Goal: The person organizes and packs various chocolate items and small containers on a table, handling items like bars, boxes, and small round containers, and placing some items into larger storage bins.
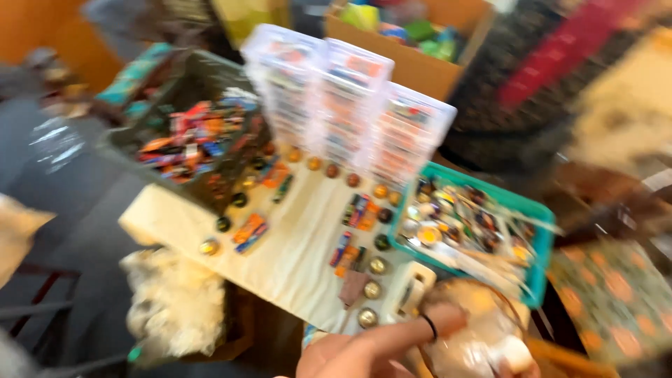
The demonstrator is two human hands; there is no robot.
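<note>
The picture is blurred by motion. At the bottom edge one hand (378,346) reaches over the near end of a pale worktop (294,245), a dark band round one finger; which hand it is, and whether it is clenched or released, cannot be told. Just beside it sits a clear crinkled bag (476,343) and a small cream case (413,287). Round metallic caps (371,289) lie in rows along the worktop, with small colourful packets (248,232) between them. A teal tray (539,259) of mixed trinkets stands to the right, a dark bin (189,136) of packets to the left, and clear stacked plastic boxes (346,105) behind. A cardboard box (420,66) stands further back.
</note>
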